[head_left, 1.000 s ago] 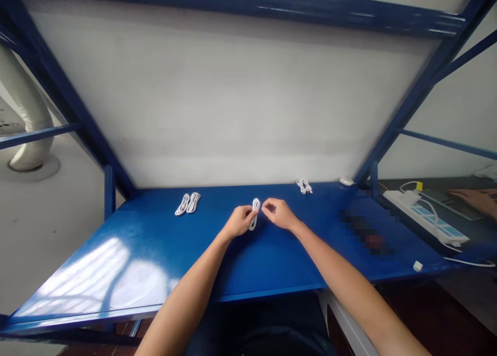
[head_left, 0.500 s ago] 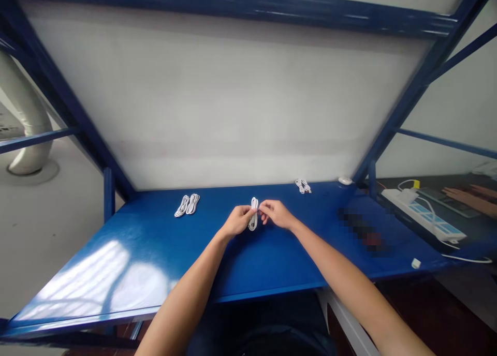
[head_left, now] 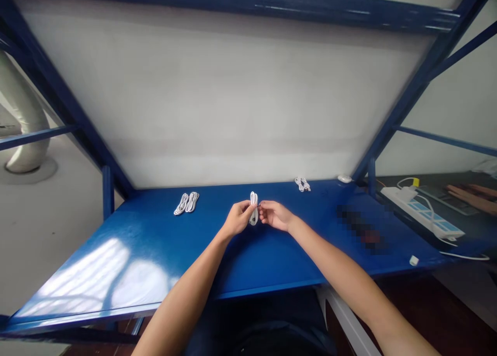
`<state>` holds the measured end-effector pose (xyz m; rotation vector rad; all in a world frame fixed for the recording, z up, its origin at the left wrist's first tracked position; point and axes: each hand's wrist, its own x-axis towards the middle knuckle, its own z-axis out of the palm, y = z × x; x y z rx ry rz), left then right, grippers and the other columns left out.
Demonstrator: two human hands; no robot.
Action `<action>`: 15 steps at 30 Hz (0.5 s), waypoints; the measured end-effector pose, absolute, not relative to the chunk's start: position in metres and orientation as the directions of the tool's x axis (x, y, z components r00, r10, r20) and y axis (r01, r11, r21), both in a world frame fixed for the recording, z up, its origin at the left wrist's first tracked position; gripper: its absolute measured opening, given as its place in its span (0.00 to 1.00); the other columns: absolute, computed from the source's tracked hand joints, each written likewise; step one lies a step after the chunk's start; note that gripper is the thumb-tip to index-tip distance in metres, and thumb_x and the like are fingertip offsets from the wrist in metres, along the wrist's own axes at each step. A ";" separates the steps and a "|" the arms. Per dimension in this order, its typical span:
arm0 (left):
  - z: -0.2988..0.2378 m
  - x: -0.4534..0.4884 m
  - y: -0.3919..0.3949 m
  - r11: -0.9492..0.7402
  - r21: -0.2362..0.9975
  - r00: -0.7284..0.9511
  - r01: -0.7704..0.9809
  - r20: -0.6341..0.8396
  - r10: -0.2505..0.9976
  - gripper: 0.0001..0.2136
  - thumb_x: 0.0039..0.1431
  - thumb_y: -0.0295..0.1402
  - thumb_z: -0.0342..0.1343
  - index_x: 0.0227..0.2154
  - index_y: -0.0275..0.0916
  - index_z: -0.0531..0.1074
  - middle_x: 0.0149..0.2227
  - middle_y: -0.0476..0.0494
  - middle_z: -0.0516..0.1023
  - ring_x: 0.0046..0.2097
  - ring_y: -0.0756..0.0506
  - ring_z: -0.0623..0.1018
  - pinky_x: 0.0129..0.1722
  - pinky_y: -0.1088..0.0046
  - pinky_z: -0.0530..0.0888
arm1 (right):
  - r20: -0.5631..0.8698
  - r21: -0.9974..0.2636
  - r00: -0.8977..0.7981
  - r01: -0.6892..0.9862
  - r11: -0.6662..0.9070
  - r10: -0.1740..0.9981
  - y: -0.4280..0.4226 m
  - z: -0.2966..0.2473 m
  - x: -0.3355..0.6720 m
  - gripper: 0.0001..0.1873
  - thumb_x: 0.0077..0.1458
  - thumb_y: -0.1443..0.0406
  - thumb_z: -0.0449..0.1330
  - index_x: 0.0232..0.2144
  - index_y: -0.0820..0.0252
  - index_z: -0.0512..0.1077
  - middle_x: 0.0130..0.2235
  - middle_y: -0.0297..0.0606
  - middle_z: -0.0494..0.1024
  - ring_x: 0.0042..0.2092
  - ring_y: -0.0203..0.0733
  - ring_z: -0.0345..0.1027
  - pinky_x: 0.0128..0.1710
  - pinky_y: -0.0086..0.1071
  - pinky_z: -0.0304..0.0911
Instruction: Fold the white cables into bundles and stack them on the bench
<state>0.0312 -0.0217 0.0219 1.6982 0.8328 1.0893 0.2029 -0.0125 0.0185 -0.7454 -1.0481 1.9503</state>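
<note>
Being held over the blue counter [head_left: 267,270], the coiled white cable [head_left: 254,216] is clamped mid-length by the fingers of the left hand [head_left: 237,218]; those of the right hand [head_left: 277,216] are pinched together beside it, contents unclear. Judged light, flexible, springy; best gripped mid-bundle.

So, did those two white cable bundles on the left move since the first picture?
No. Judged against the back edge of the blue table, the two white cable bundles lie in the same place.
</note>
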 end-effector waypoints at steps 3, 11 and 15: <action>0.020 0.032 -0.020 -0.260 0.966 0.352 0.001 0.243 0.904 0.19 0.57 0.49 0.52 0.27 0.34 0.69 0.22 0.50 0.68 0.22 0.54 0.65 0.23 0.78 0.63 | -0.038 -0.952 -0.391 -0.266 -0.152 0.920 -0.015 0.019 0.198 0.09 0.49 0.61 0.62 0.27 0.62 0.70 0.25 0.33 0.72 0.24 0.33 0.66 0.21 0.26 0.64; 0.012 0.032 -0.012 -0.165 0.984 0.191 0.062 0.150 0.970 0.21 0.53 0.52 0.53 0.22 0.36 0.67 0.18 0.52 0.67 0.19 0.54 0.65 0.20 0.78 0.61 | 0.443 -0.761 -0.257 0.399 0.512 0.859 -0.027 0.020 0.190 0.12 0.56 0.61 0.54 0.23 0.59 0.69 0.24 0.33 0.71 0.26 0.35 0.65 0.27 0.29 0.62; 0.011 0.036 -0.015 -0.057 0.998 0.256 -0.003 0.056 0.965 0.20 0.54 0.52 0.53 0.25 0.37 0.64 0.20 0.49 0.70 0.21 0.51 0.70 0.22 0.77 0.66 | 0.582 -0.471 -0.316 0.620 0.627 0.749 -0.031 0.022 0.193 0.11 0.58 0.66 0.51 0.24 0.58 0.69 0.28 0.35 0.72 0.29 0.35 0.64 0.32 0.29 0.58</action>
